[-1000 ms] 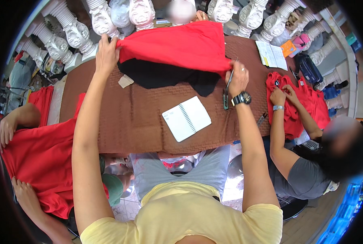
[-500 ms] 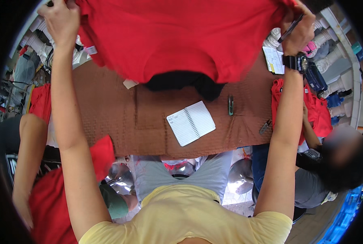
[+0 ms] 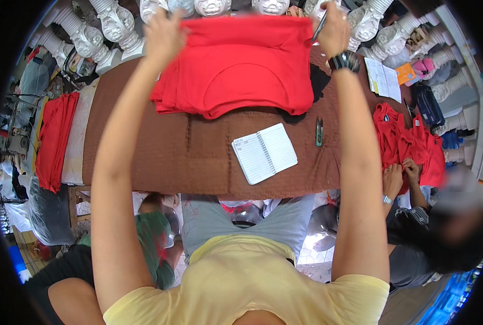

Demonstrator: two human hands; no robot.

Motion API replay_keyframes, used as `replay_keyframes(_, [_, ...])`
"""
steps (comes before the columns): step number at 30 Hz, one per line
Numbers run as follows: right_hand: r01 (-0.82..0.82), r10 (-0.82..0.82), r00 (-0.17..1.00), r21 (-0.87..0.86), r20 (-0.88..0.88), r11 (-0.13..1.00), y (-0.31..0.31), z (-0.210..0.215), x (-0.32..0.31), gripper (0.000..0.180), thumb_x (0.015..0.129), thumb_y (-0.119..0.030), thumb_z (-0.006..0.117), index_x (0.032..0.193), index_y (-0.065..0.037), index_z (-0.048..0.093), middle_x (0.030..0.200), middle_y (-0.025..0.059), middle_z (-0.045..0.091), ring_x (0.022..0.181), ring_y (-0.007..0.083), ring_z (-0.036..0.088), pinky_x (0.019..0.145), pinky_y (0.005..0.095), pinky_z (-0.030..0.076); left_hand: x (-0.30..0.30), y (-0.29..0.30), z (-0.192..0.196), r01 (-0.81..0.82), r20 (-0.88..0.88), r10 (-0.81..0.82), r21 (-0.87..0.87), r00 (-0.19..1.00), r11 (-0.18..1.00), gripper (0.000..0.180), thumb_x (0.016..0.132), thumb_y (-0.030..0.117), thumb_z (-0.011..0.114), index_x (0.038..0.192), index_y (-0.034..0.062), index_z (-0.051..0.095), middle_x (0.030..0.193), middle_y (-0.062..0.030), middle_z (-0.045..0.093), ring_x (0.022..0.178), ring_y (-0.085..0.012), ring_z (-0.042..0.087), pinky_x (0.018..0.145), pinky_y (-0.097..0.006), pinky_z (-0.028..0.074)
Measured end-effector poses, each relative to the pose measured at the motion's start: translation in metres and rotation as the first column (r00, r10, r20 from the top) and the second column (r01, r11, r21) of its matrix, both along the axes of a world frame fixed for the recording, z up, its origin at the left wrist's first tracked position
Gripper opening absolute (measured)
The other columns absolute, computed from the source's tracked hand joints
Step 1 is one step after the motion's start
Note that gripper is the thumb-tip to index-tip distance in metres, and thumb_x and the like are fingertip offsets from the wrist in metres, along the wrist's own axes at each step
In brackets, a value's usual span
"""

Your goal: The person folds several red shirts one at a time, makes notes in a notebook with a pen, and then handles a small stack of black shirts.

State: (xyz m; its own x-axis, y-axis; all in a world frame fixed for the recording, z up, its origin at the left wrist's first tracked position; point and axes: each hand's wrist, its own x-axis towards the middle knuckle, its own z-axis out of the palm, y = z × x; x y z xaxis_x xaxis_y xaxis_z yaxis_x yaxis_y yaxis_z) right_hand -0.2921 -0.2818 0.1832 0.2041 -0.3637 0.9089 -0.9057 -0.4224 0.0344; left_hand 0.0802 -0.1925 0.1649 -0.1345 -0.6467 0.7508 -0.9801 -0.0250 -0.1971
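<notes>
The left hand [image 3: 163,33] gripped the far left corner of the red knit fabric garment [image 3: 241,67], fingers closed on the cloth. The right hand [image 3: 333,28], wearing a black wristwatch [image 3: 344,61], pinched the far right corner together with a thin pen-like tool [image 3: 318,27]. The garment lay flat on the brown cloth-covered table [image 3: 198,157], beyond the open spiral-bound white notebook [image 3: 264,153] and small green thread snips [image 3: 319,131].

— Place type? 
— Garment workshop: cloth-covered worktable [image 3: 144,162] mid-frame, red garment stacks [image 3: 54,138] at left and right, thread snips [image 3: 319,131], open notebook [image 3: 265,153], seated co-worker [image 3: 441,233] lower right sorting red pieces.
</notes>
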Motion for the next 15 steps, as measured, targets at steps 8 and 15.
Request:
replay_keyframes(8, [-0.660, 0.612, 0.744, 0.433, 0.268, 0.613, 0.123, -0.121, 0.064, 0.032, 0.079, -0.005, 0.074, 0.107, -0.006, 0.059, 0.094, 0.0155, 0.066, 0.096, 0.0369, 0.063, 0.079, 0.0463, 0.048, -0.071, 0.076, -0.128, 0.526, -0.407, -0.394, 0.295, 0.824, 0.797, 0.041, 0.075, 0.022, 0.086, 0.105, 0.0057, 0.063, 0.106, -0.0172, 0.045, 0.102, -0.0359, 0.053, 0.086, -0.043, 0.047])
replay_keyframes(15, [-0.617, 0.565, 0.781, 0.472, 0.266, 0.630, 0.101, -0.136, 0.068, 0.024, 0.083, 0.000, 0.068, 0.103, -0.005, 0.055, 0.087, 0.0185, 0.066, 0.084, 0.0398, 0.065, 0.071, 0.0473, 0.050, -0.053, 0.044, -0.102, 0.621, -0.634, -0.315, 0.341, 0.706, 0.706, 0.030, 0.077, 0.029, 0.085, 0.087, 0.0041, 0.071, 0.094, -0.0166, 0.051, 0.096, -0.0328, 0.057, 0.085, -0.044, 0.049])
